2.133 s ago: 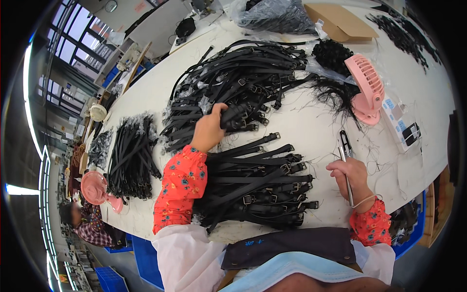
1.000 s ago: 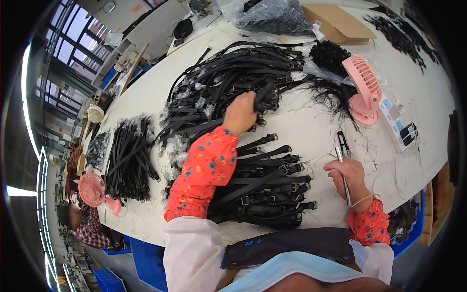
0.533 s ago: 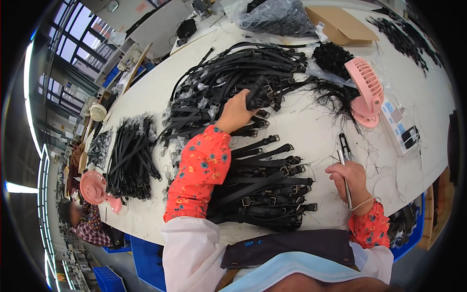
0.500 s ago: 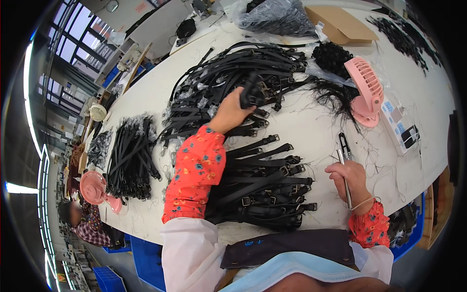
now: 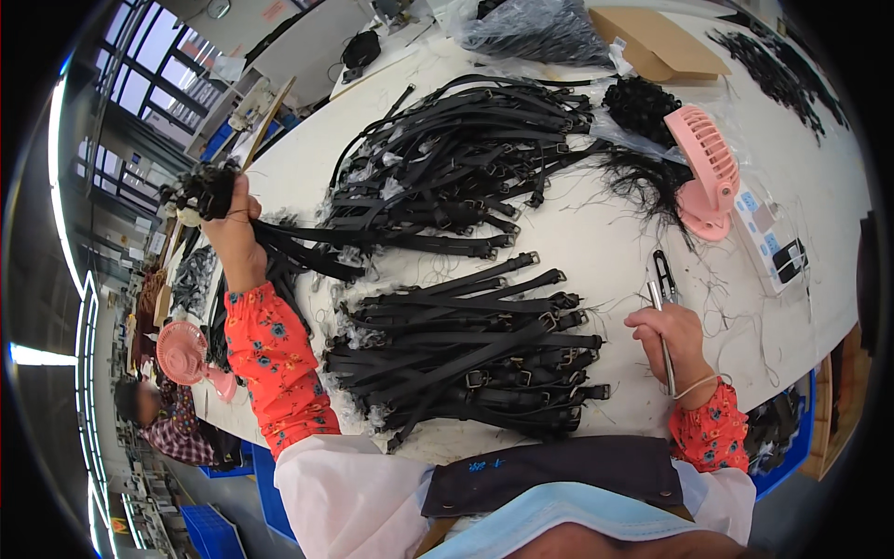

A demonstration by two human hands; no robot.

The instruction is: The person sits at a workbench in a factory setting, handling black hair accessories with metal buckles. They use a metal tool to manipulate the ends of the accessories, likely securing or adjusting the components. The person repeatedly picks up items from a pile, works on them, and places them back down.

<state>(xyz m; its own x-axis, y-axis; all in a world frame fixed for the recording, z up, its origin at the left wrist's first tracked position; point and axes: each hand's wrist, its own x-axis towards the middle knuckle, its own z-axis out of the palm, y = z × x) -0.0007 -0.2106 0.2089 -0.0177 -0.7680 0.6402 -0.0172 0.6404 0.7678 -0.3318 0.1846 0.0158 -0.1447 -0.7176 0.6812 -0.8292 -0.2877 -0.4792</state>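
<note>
My left hand (image 5: 235, 238) is closed round a bundle of black buckled straps (image 5: 312, 258), raised at the left of the table; its bunched ends (image 5: 200, 191) stick out beyond my fingers, while the other ends trail right towards the upper strap pile (image 5: 438, 163). My right hand (image 5: 672, 340) rests at the table's right, its fingers closed round a slim silver metal tool (image 5: 667, 365) whose exact kind I cannot make out. Just beyond that hand lies a small black thread snips (image 5: 663, 272). Another pile of black buckled straps (image 5: 475, 359) lies nearest my body, between my forearms.
A pink fan (image 5: 703, 172) and a white power strip (image 5: 768, 244) stand at the right, near loose black threads (image 5: 647, 186). Farther back are a cardboard box (image 5: 656, 42) and a plastic bag (image 5: 535, 33). Another pink fan (image 5: 183, 354) and a seated person (image 5: 177, 424) are at the left.
My left hand has moved from above the upper pile to the far left, carrying the bundle of straps. The lower pile is less covered by my arm. My right hand has barely moved.
</note>
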